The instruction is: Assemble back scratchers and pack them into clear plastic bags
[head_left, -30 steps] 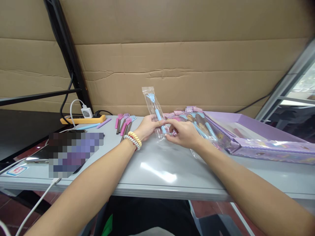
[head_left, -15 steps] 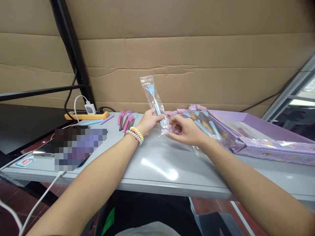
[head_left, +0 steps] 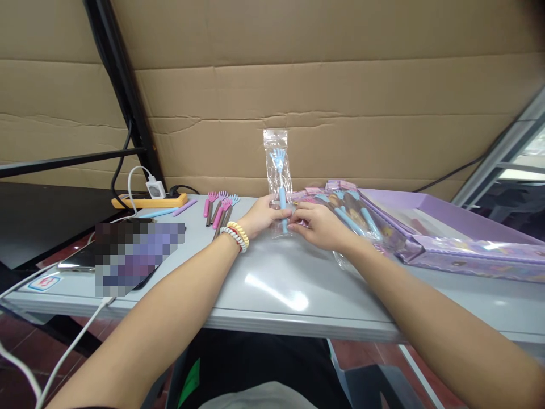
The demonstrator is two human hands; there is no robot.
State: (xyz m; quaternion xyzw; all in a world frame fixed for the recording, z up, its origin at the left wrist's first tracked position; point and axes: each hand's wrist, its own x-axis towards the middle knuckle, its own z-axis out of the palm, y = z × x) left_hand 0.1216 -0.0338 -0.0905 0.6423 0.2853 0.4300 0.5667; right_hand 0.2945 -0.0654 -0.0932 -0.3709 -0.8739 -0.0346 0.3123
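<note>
A light blue back scratcher (head_left: 283, 199) with a small hand-shaped head stands upright inside a clear zip bag (head_left: 276, 139). My left hand (head_left: 261, 218) grips the lower part of the bag, its thumb lying across the blue handle. At the right edge of the bag, my right hand (head_left: 317, 224) has its thumb and fingertips pinched together on the plastic beside the handle. Behind that hand lie several bagged back scratchers (head_left: 340, 213) with blue handles. To the left, loose pink, blue and brown back scratchers (head_left: 219, 207) rest on the table.
The grey table (head_left: 272, 272) runs up to a cardboard wall (head_left: 276, 91). A purple box (head_left: 464, 255) occupies the right side. At left are a phone (head_left: 140, 255) with its screen blurred, a yellow power strip (head_left: 149, 201), white cables and a purple stick (head_left: 185, 207).
The bagged back scratcher has swung from leaning left to upright, its top moving right. My right hand's fingers have closed in against the bag's edge.
</note>
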